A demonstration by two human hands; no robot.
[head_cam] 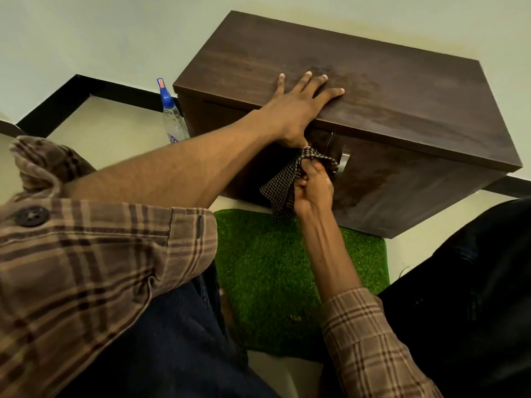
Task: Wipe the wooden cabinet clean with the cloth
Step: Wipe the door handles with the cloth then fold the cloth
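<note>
A low dark wooden cabinet point(388, 90) stands against the pale wall, seen from above. My left hand point(298, 107) lies flat on its top near the front edge, fingers straight and spread. Below that edge my right hand point(311, 188) grips a dark checked cloth point(283, 185) and holds it against the cabinet's front, beside a metal door handle point(343, 165). Part of the cloth hangs down loose under the hand.
A clear spray bottle point(172, 119) with a blue nozzle stands on the floor at the cabinet's left side. A green artificial-grass mat point(273, 268) lies before the cabinet, between my knees in dark trousers. A black skirting strip point(94, 91) runs along the wall.
</note>
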